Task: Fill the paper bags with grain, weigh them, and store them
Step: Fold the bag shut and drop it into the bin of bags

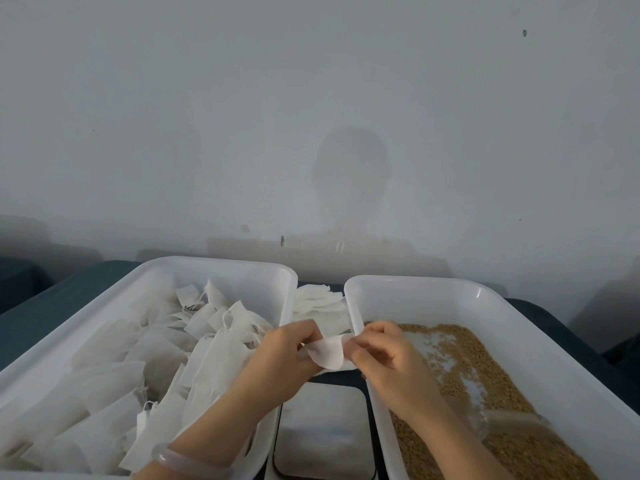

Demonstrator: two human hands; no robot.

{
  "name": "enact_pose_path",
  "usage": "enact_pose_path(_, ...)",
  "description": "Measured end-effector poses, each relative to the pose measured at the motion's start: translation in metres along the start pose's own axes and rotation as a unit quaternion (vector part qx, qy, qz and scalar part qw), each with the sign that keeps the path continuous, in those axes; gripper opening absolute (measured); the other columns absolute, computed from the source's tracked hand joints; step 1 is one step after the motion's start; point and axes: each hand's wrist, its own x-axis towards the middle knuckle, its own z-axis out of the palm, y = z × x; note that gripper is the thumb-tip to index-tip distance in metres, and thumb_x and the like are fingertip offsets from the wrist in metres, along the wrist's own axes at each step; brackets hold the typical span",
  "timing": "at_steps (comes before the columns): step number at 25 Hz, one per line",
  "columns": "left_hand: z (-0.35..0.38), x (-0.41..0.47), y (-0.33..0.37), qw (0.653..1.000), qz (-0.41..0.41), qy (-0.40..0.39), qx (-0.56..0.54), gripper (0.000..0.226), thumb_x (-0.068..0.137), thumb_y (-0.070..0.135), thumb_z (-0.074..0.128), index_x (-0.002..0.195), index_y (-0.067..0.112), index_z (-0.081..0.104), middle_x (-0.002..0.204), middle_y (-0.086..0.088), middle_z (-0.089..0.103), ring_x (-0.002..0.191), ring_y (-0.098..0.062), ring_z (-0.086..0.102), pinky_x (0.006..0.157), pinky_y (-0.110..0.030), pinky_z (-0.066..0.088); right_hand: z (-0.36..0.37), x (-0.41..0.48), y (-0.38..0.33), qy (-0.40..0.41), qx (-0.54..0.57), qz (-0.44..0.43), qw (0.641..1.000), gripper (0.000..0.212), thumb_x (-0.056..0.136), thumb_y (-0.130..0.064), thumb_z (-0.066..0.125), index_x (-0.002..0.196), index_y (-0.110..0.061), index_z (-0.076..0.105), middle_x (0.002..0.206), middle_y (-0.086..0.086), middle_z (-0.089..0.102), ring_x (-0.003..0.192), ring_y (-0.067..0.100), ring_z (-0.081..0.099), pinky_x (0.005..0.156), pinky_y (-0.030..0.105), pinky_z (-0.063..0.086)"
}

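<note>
Below a grey wall (311, 98), left hand (280, 365) and right hand (391, 362) pinch one paper bag (327, 353) between bag tray (221, 263) and grain tray (415, 282).

Both bare forearms are extended forward from the lower edge of the view and converge toward the centre. The left hand (282, 362) and right hand (388, 358) are held close together, backs upward, fingers curled. A small white paper bag (328, 353) is pinched between them, one edge by each hand. A pale bracelet (194, 459) is worn on the left wrist.
</note>
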Motion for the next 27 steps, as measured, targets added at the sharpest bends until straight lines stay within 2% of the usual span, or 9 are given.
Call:
enact_pose_path(5,-0.002,0.001,-0.002,0.992,0.108,-0.008,0.068,0.022,0.068,0.004,0.073,0.069,0.014,0.054,0.068,0.017,0.046,0.073,0.007,0.043,0.057,-0.010,0.031,-0.002,0.001,-0.004,-0.055,0.084,0.105,0.989,0.012,0.089,-0.027,0.061,0.085,-0.025,0.072,0.080,-0.004,0.068,0.057,0.013,0.065,0.052,0.024,0.051)
enact_pose_path(8,-0.003,0.001,-0.002,0.989,0.131,-0.016,0.072,0.023,0.064,0.008,0.080,0.071,0.011,0.058,0.070,0.017,0.050,0.073,0.004,0.043,0.061,-0.011,0.034,-0.005,-0.001,-0.007,-0.094,0.046,0.081,0.991,0.013,0.086,-0.021,0.065,0.083,-0.026,0.076,0.065,-0.005,0.069,0.052,0.007,0.062,0.049,0.018,0.047)
enact_pose_path(11,-0.004,0.001,-0.001,0.989,0.122,0.011,0.084,0.021,0.065,0.010,0.080,0.070,0.014,0.060,0.070,0.015,0.053,0.075,-0.001,0.046,0.063,-0.021,0.037,-0.003,-0.001,-0.004,-0.033,0.018,0.061,0.997,0.023,0.087,-0.010,0.059,0.081,-0.026,0.074,0.051,-0.012,0.062,0.043,0.001,0.053,0.048,0.014,0.044)
enact_pose_path(13,-0.005,0.000,0.001,0.988,0.122,0.030,0.092,0.020,0.067,0.011,0.079,0.069,0.015,0.060,0.069,0.017,0.051,0.075,-0.009,0.049,0.063,-0.022,0.038,-0.004,0.000,-0.002,-0.008,0.031,0.063,0.998,0.026,0.089,-0.009,0.054,0.083,-0.027,0.072,0.051,-0.014,0.061,0.042,0.001,0.052,0.047,0.014,0.043)
enact_pose_path(17,-0.005,0.000,0.003,0.985,0.139,0.027,0.103,0.022,0.065,0.008,0.081,0.067,0.012,0.059,0.068,0.008,0.057,0.071,-0.016,0.050,0.061,-0.026,0.040,-0.004,-0.001,0.000,-0.077,-0.022,0.031,0.996,0.021,0.090,-0.024,0.059,0.082,-0.039,0.071,0.065,-0.013,0.067,0.049,0.003,0.056,0.047,0.012,0.041)
enact_pose_path(20,-0.005,0.001,0.003,0.977,0.142,0.082,0.135,0.025,0.061,0.010,0.083,0.066,0.011,0.059,0.068,0.004,0.059,0.071,-0.016,0.048,0.064,-0.029,0.038,-0.004,0.002,0.008,-0.012,-0.097,-0.017,0.995,0.020,0.089,-0.023,0.060,0.072,-0.023,0.072,0.061,-0.004,0.061,0.045,0.004,0.043,0.045,0.018,0.033)
enact_pose_path(23,-0.007,0.000,0.003,0.978,0.141,0.027,0.153,0.056,0.059,0.044,0.082,0.104,0.020,0.060,0.110,0.012,0.054,0.104,-0.008,0.042,0.091,-0.023,0.035,-0.003,0.002,0.010,0.000,-0.097,-0.033,0.995,0.024,0.084,-0.021,0.068,0.060,-0.021,0.064,0.048,-0.008,0.052,0.040,0.005,0.038,0.043,0.016,0.026)
enact_pose_path(25,-0.004,-0.001,0.005,0.969,0.164,-0.056,0.175,0.094,0.055,0.056,0.079,0.135,0.023,0.041,0.132,0.019,0.035,0.124,0.002,0.025,0.106,-0.009,0.012,-0.001,0.000,0.008,-0.022,-0.097,-0.049,0.994,0.031,0.080,-0.022,0.072,0.054,-0.033,0.060,0.047,-0.015,0.053,0.040,0.003,0.043,0.040,0.014,0.029)
enact_pose_path(27,0.001,-0.001,0.008,0.958,0.181,-0.077,0.207,0.106,0.055,0.057,0.078,0.143,0.020,0.030,0.136,0.016,0.036,0.127,0.000,0.025,0.105,-0.005,-0.005,0.002,-0.002,0.005,-0.043,-0.097,-0.065,0.992,0.039,0.080,-0.020,0.072,0.050,-0.036,0.054,0.046,-0.018,0.052,0.041,0.001,0.045,0.041,0.012,0.032)
